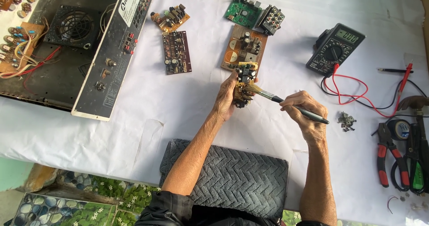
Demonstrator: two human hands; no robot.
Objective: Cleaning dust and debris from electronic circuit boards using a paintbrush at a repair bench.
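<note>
The left hand (226,98) is gripping a small circuit board (244,84) mid-tabletop; the right hand (306,112) is pinching a brush (286,102) whose bristles are touching it.

I count one board in my left hand (227,98), one brush (286,101), four loose boards, one multimeter (335,48), two pliers.
</note>
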